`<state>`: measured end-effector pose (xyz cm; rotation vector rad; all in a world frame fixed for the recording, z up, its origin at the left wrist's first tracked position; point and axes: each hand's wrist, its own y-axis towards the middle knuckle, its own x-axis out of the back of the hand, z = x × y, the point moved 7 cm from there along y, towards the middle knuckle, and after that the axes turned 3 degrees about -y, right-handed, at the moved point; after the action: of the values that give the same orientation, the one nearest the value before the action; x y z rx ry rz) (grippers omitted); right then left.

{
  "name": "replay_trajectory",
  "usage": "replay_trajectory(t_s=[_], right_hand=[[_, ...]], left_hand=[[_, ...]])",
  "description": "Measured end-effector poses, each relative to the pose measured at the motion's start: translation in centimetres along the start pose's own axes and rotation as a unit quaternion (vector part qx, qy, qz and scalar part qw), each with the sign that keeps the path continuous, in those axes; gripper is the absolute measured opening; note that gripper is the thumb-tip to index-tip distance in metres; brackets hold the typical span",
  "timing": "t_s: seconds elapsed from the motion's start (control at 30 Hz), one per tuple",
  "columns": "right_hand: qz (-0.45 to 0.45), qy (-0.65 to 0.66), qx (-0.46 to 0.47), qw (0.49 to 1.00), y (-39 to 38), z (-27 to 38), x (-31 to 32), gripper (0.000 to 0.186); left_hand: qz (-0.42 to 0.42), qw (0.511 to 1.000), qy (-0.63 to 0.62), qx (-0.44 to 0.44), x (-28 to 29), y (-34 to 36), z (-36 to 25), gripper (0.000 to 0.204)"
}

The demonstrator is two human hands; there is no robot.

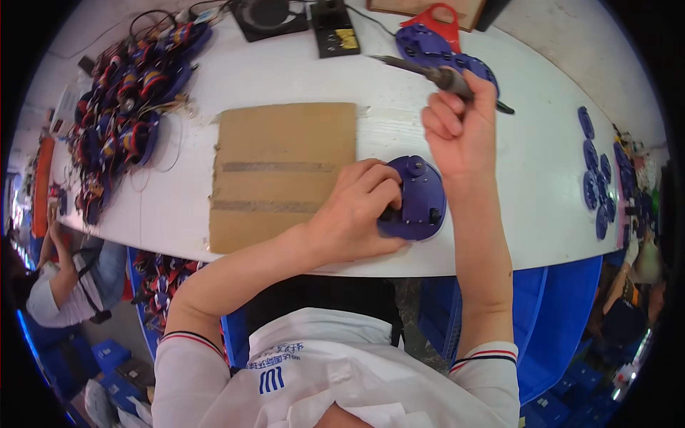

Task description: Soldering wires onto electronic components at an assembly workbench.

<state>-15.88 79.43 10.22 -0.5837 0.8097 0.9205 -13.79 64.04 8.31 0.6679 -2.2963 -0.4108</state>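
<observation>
My left hand (360, 210) grips a purple oval plastic base (421, 200) with black wheels and small screws, at the front of the table beside a brown cardboard sheet (271, 135). My right hand (460, 128) is raised above and behind that base, closed round the grey handle of a soldering iron (448, 81), whose dark tip points left toward a black stand (328, 21) with a yellow sponge. More purple bases (421, 43) and a red plastic piece (444, 21) lie just beyond my right hand.
Wired purple assemblies (128, 93) are piled at the left of the white table (542, 200); purple parts (589, 153) lie at the right. A black device (264, 18) sits at the back. Blue crates (556, 299) stand below. A person (68, 285) is at left, another (628, 299) at right.
</observation>
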Motion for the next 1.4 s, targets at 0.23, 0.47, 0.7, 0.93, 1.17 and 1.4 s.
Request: replay_trajectory(t_s=[0.23,0.47,0.7,0.93,1.17,1.4], right_hand=[[-0.043,-0.024,-0.039,0.998,-0.4,-4.0,2.5,0.020],[-0.076,-0.066,-0.049,0.994,-0.4,-6.1,3.2,0.020],[-0.115,-0.068,-0.046,0.990,0.3,-6.5,5.5,0.016],[-0.068,-0.054,-0.060,0.994,1.2,-6.5,6.7,0.016],[-0.022,-0.027,-0.094,0.995,2.5,-5.5,7.8,0.020],[-0.072,-0.114,-0.069,0.988,1.8,-5.7,7.0,0.022]], left_hand=[[-0.116,0.979,0.081,0.146,11.9,-7.6,1.5,0.055],[-0.028,0.969,0.159,0.184,11.4,-8.9,3.2,0.093],[-0.178,0.962,0.152,0.141,13.4,-12.1,1.8,0.065],[-0.511,0.645,0.455,0.339,29.4,-38.5,2.8,0.010],[-0.388,0.471,0.465,0.642,33.3,-56.5,-0.1,0.029],[-0.248,0.417,0.671,0.561,25.5,-60.1,-10.6,0.033]])
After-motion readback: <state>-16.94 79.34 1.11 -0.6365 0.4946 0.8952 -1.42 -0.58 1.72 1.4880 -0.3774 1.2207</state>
